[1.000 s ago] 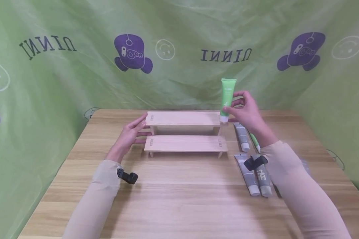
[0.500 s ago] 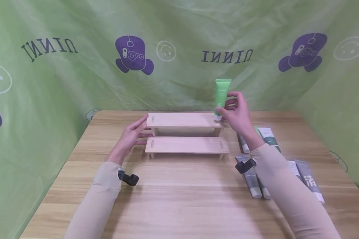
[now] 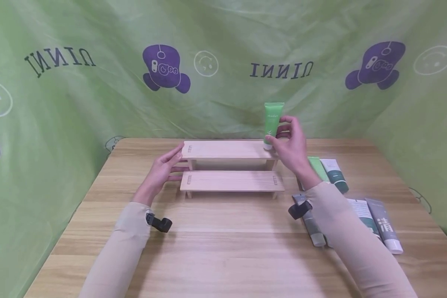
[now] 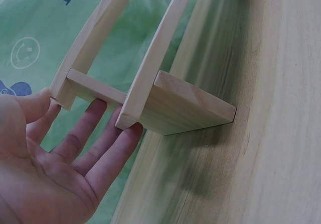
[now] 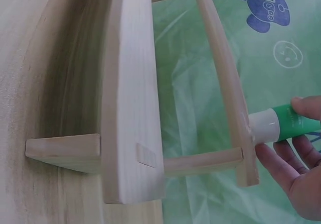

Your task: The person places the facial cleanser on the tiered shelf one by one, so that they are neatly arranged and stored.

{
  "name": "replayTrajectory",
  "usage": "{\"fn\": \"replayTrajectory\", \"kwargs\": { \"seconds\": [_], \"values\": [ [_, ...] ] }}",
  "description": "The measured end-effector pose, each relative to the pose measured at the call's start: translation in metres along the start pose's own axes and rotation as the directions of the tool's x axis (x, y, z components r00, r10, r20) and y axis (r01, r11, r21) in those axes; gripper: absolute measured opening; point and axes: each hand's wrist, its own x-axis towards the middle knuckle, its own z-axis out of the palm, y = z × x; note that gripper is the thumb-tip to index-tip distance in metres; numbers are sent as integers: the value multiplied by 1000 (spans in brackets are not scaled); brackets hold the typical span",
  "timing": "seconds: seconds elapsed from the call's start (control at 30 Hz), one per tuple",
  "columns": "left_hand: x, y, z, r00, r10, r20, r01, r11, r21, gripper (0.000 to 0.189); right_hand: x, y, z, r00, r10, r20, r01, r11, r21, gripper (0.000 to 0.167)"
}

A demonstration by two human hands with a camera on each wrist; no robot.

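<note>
A two-tier wooden step shelf (image 3: 227, 181) stands at the back middle of the table. My left hand (image 3: 160, 171) rests against its left end. In the left wrist view the thumb and fairly straight fingertips (image 4: 96, 106) touch the ends of both tiers. Between thumb and fingers, my right hand (image 3: 292, 145) pinches a green squeeze tube (image 3: 272, 118), upright with its white cap (image 5: 265, 125) down. The cap sits right at the upper tier's surface, near that tier's right end.
Right of the shelf, several squeeze tubes lie in two groups: a green one (image 3: 318, 167), a white and dark green one (image 3: 334, 174) and grey ones (image 3: 384, 225) among them. My right forearm covers some. Green cloth (image 3: 223, 107) hangs behind the table.
My right hand has carried the green tube left and slightly down, from beyond the shelf's right end onto the upper tier. The left hand has stayed at the shelf.
</note>
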Motion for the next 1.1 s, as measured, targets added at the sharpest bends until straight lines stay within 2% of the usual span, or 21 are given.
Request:
{"fn": "replayTrajectory", "kwargs": {
  "seconds": [0.47, 0.67, 0.9, 1.1],
  "values": [
    [0, 1, 0, 1000, 1, -2, -1, 1000, 3, 50, -1, 8, 4, 1000, -11, -15, 11, 1000, 23, 58],
    [-1, 1, -1, 1000, -3, -6, 3, 1000, 2, 50, 0, 5, 8, 1000, -22, 5, 22, 999, 43, 60],
    [0, 1, -1, 1000, -6, -6, 6, 1000, -8, 50, 0, -7, 24, 998, -48, 43, 45, 997, 66, 61],
    [1, 0, -1, 1000, -13, -7, 12, 1000, -25, 50, 1, -16, 48, 995, -72, 72, 66, 994, 89, 60]
  ]
}}
